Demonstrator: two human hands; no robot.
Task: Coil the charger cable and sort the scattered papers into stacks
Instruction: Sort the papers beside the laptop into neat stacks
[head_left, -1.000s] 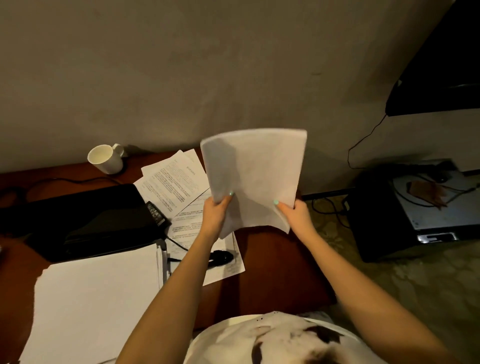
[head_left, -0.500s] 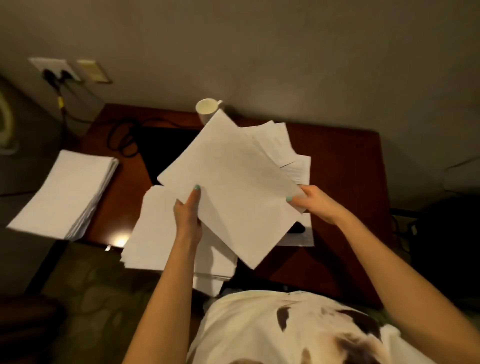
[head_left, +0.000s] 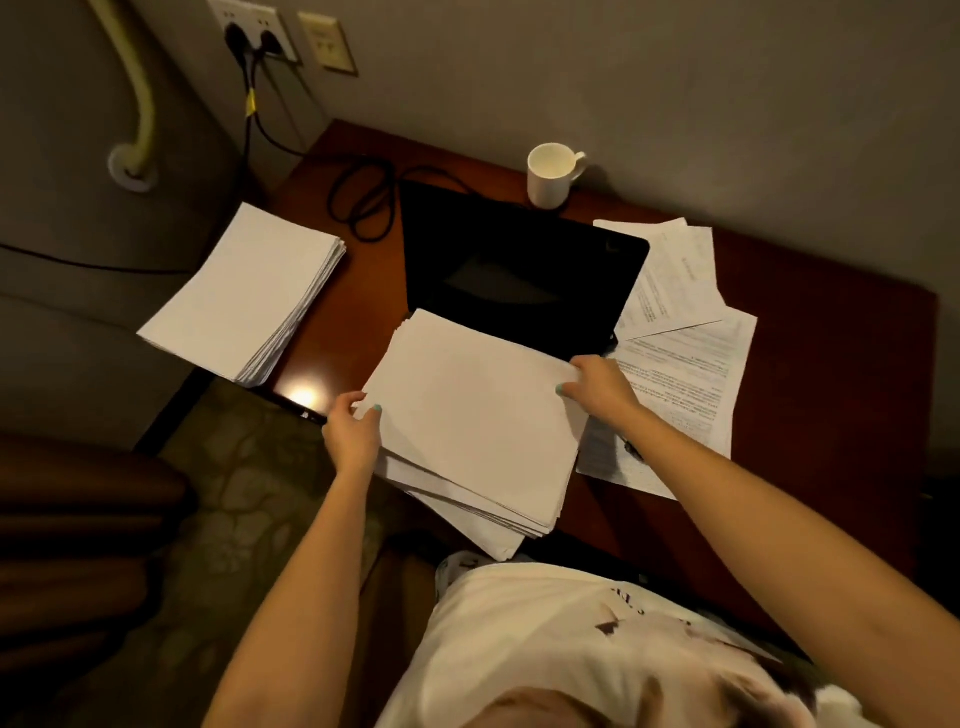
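Stack (head_left: 467, 415): front desk (head_left: 831, 364) edge, gripped on opposite sides, likely to square it.
Left hand (head_left: 353, 428): fingers (head_left: 370, 415) clamped on left edge.
Right hand (head_left: 597, 387): fingers clamped on far corner.
Cable (head_left: 363, 202): uncoiled, back left.

cream t-shirt (head_left: 545, 623), dark brown print; bare forearms, teal nails on left hand (head_left: 353, 434) and right hand (head_left: 600, 387)

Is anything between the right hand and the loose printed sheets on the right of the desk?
Nothing between them: the right hand grips the edge of the near stack right beside the printed sheets. But a small dark object lies on the nearest sheet, and the corner of the laptop seems to overlap the far ones.
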